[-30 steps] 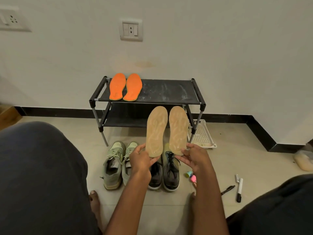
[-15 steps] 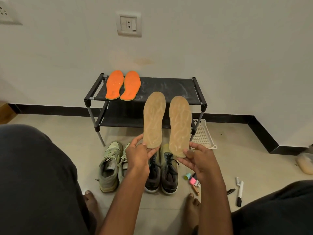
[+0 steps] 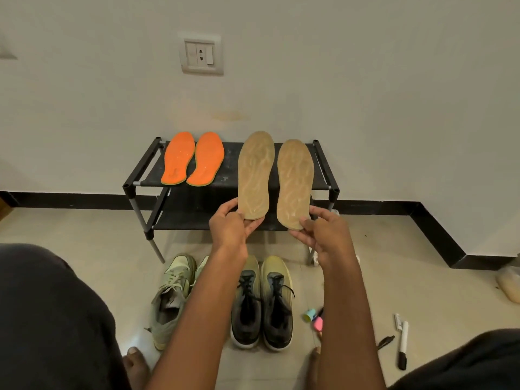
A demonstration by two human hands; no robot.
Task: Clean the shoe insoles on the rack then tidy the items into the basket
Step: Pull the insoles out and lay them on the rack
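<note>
The left hand (image 3: 228,227) and right hand (image 3: 326,235) each pinch a tan insole (image 3: 255,175) by its heel (toes toward twelve o'clock), lining the pair up beside the orange insoles (image 3: 192,158) on the rack (image 3: 323,170).

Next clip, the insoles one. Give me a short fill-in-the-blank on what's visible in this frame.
1. The two insoles lying on the rack top shelf are ____ in colour.
2. The left hand and right hand each hold one ____ insole.
3. The number of shoes standing on the floor is ____.

Missing words: orange; tan; four
</note>
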